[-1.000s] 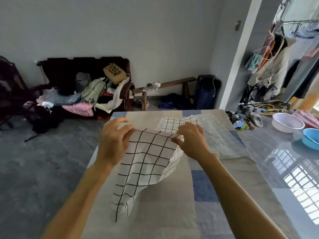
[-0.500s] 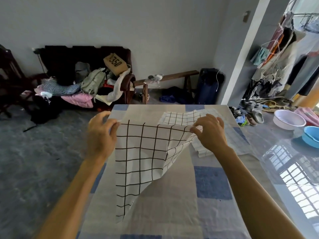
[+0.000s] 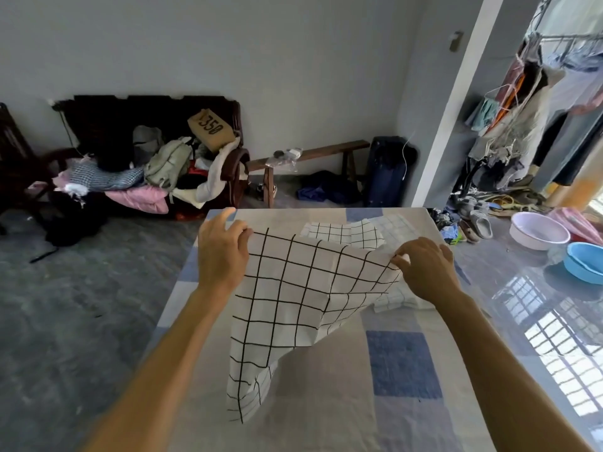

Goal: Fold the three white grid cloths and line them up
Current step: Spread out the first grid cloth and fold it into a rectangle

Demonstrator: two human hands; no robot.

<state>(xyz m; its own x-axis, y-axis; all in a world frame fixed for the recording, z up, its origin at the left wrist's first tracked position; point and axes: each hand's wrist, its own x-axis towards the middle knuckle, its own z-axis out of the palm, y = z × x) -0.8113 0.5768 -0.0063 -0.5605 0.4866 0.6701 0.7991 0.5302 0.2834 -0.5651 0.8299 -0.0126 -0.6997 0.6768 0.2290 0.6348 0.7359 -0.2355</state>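
Note:
A white cloth with a wide black grid (image 3: 293, 301) hangs in the air above the table. My left hand (image 3: 222, 252) pinches its upper left corner and my right hand (image 3: 424, 269) pinches its upper right corner. Its lower part droops toward the table at the near left. Behind it a second white cloth with a finer black grid (image 3: 342, 231) lies on the far part of the table. A paler grid cloth (image 3: 398, 226) lies to the right of that one, and part of it shows under my right wrist.
The table wears a beige and blue patchwork cover (image 3: 401, 363). Its left edge drops to a grey floor. On the shiny floor to the right stand a white basin (image 3: 538, 230) and a blue basin (image 3: 584, 262). A cluttered bench (image 3: 140, 168) stands against the far wall.
My hands have moved apart, stretching the top edge of the cloth wide. The cloth has gone from bunched and draped to spread open in the air.

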